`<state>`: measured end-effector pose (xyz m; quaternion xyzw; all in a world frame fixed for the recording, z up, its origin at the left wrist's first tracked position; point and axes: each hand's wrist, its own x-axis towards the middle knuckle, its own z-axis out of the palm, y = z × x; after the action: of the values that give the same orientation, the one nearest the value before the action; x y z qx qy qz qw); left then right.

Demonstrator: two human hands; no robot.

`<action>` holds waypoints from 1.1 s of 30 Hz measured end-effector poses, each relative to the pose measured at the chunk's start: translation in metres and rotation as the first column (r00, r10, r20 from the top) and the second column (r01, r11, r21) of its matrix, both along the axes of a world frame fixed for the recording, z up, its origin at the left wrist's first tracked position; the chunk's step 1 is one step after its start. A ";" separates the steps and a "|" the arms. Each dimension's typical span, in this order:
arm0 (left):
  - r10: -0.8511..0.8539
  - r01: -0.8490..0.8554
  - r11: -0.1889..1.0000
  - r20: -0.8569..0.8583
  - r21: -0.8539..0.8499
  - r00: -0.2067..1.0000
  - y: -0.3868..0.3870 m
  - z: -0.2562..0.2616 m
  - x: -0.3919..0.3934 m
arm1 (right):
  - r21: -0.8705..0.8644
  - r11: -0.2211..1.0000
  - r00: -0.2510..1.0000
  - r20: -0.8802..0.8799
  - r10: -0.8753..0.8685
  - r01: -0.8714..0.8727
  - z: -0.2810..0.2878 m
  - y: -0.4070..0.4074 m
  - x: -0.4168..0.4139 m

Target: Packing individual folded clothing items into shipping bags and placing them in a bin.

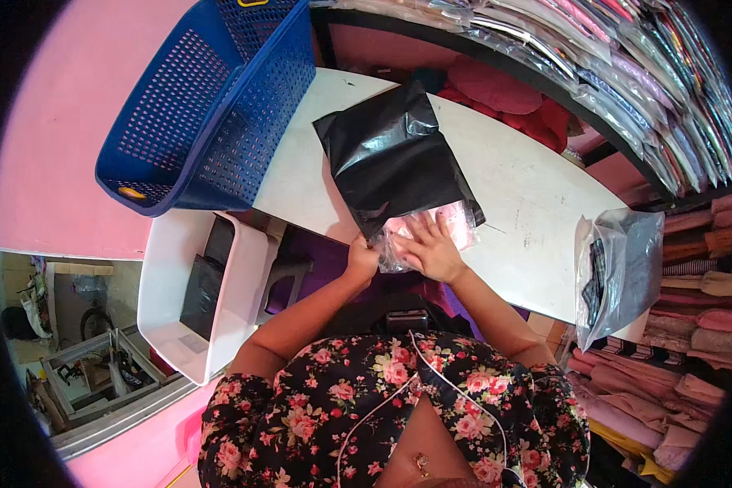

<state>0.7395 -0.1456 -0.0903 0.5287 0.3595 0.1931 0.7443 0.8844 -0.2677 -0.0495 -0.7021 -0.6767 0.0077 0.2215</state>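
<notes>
A black plastic mailer bag (396,158) lies on the white tabletop (512,201), its mouth towards me. Part of a pink item in a clear plastic bag (460,222) sticks out of that mouth; the rest is hidden inside the mailer. My left hand (362,261) grips the mailer's near left corner, close to crumpled clear plastic. Spread flat, my right hand (432,247) presses on the clear-wrapped pink item, fingertips near the mailer's edge.
A blue perforated plastic basket (232,140) stands at the table's left end. Below it, a white bin (174,280) holds dark packets (204,296). At right is a plastic-wrapped dark garment (622,268). Bagged garments (585,55) line a rack behind; folded cloth (677,390) is stacked at far right.
</notes>
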 end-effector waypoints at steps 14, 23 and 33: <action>-0.066 0.075 0.993 -0.109 0.087 0.992 0.006 -0.007 -0.007 | 0.142 0.988 0.997 0.020 -0.070 0.066 -0.048 0.051 0.029; -0.066 0.072 0.997 -0.146 0.037 0.987 0.008 -0.001 -0.009 | -0.023 0.995 0.976 -0.194 -0.100 0.097 -0.065 0.069 0.034; -0.132 0.161 0.978 -0.200 0.135 0.971 0.018 -0.004 -0.010 | -0.300 0.954 0.912 -0.397 -0.102 -0.024 -0.073 0.087 0.047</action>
<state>0.7297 -0.1271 -0.0943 0.6242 0.3732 0.1127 0.6770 0.9311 -0.1803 -0.1226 -0.7239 -0.5922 0.2514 0.2493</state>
